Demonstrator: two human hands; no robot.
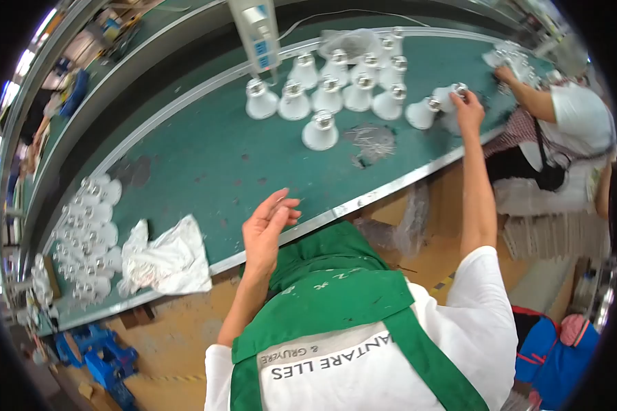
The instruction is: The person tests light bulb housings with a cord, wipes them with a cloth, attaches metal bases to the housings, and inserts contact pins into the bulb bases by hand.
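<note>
My right hand (468, 113) reaches to the far right of the bench and grips the silver cap of a white cone-shaped lamp bulb (446, 98). Right beside it stands another white bulb (422, 114), wide end down. My left hand (269, 229) hovers over the bench's front edge, fingers curled and thumb close to them; whatever may be between them is too small to make out. A single bulb (320, 131) stands ahead of the left hand, near a loose pile of thin pale pins (373, 142).
Several upright bulbs (329, 94) stand at the back of the green bench (185, 171). More bulbs (86, 236) crowd the left end, near a white cloth (168, 257). A co-worker (572, 116) works at the right end. A post (257, 34) rises behind the bench.
</note>
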